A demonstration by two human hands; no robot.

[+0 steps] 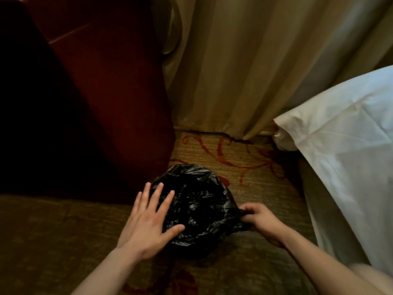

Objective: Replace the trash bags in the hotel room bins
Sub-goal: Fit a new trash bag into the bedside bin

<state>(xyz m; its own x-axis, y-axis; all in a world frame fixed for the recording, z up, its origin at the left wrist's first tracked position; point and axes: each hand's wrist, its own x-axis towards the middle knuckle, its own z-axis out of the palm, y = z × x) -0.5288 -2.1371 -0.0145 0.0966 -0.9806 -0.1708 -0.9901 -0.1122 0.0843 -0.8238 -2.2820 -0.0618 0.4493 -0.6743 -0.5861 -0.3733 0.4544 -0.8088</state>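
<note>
A small round bin stands on the patterned carpet, wholly covered by a crinkled black trash bag [197, 201] that lines its inside and folds over its rim. My left hand [148, 220] lies flat with fingers spread on the bag at the bin's left rim, holding nothing. My right hand [260, 220] is at the right rim, its fingers pinched on a gathered fold of the black bag. The bin's own wall is hidden under the plastic.
A dark red armchair [102, 81] stands close on the left, touching the bin's side. Beige curtains [244, 71] hang behind. A white bed sheet [340, 145] drapes down on the right. Carpet [244, 167] shows between the bin and the bed.
</note>
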